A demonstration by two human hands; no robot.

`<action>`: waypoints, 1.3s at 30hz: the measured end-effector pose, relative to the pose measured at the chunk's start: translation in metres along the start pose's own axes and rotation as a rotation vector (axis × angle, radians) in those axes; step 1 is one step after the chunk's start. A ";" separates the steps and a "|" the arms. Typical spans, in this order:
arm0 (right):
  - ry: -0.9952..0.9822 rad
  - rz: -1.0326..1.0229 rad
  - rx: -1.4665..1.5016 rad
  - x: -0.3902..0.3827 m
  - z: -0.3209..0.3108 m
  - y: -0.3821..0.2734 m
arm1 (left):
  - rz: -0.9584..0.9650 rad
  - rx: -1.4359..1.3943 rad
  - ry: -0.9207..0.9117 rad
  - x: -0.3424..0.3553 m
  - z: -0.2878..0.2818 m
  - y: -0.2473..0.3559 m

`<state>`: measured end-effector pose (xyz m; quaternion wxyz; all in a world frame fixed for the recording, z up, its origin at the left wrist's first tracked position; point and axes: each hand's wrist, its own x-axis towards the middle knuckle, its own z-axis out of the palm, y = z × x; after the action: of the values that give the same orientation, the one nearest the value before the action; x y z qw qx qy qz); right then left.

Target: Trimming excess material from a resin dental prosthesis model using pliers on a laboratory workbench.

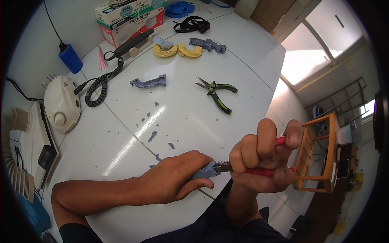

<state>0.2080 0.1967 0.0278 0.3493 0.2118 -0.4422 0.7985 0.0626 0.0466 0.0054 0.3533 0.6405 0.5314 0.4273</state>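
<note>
My left hand [182,176] lies low over the table, closed on a blue-grey molded piece [206,172]. My right hand [263,158] is closed around red-handled pliers [265,171], whose metal jaws meet the piece at its right end. Small blue-grey chips [152,136] lie scattered above my left hand. A longer blue-grey piece [148,82] and open black-and-green pliers [214,91] lie farther up the table.
At the back sit yellow dental casts [164,52], another grey piece [206,44], a rotary handpiece [133,42] and boxes [129,26]. A white control unit [60,103] and hosed machine [46,141] stand left. A wooden chair [314,178] is beyond the table's right edge.
</note>
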 end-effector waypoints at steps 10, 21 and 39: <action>0.020 0.015 -0.034 -0.004 0.001 0.005 | -0.024 0.039 0.027 -0.003 0.006 -0.004; 0.189 0.036 0.088 -0.006 0.006 0.004 | -0.032 0.064 -0.001 -0.003 0.005 -0.002; 0.173 -0.024 0.148 -0.002 -0.003 0.008 | -0.068 0.089 0.017 0.000 0.004 -0.003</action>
<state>0.2035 0.1953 0.0202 0.3791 0.1729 -0.3475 0.8400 0.0648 0.0471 0.0008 0.3343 0.6336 0.5744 0.3962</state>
